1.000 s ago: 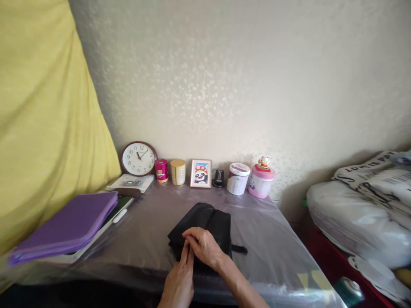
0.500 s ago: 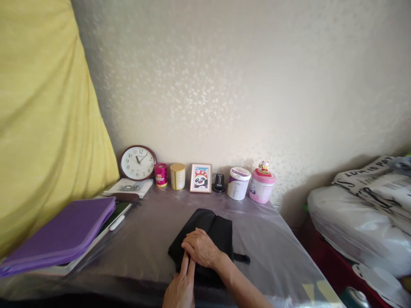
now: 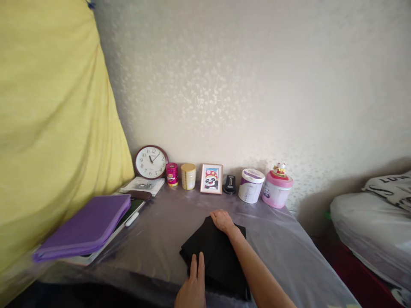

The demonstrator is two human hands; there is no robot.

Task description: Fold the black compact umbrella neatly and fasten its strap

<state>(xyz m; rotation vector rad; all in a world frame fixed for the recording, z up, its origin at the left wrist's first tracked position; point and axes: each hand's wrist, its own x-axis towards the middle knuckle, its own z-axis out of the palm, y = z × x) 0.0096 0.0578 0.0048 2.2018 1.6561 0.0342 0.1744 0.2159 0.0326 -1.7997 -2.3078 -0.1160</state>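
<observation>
A folded black cloth item [image 3: 221, 261] lies flat at the near middle of the table; it looks like a garment, but its exact kind does not show. My right hand [image 3: 222, 221] is at its far edge, with the fingers bent over that edge and closed on the fabric. The right forearm crosses above the item's right side. Low on the near left part of the cloth rests my left hand [image 3: 192, 284], two fingers stretched out and apart, holding nothing.
A purple folder [image 3: 85, 226] lies at the left near a white pen-like object [image 3: 132, 219]. Along the wall stand a clock [image 3: 151, 162], a pink tin [image 3: 172, 174], a yellow-lidded can [image 3: 188, 176], a panda picture frame [image 3: 211, 179], a black stapler-like object [image 3: 229, 184] and two tubs [image 3: 251, 185].
My right hand has moved away from my left hand to the cloth's far edge. The cloth's outline has changed, and its dark strap-like end no longer shows at the right. The view has shifted left.
</observation>
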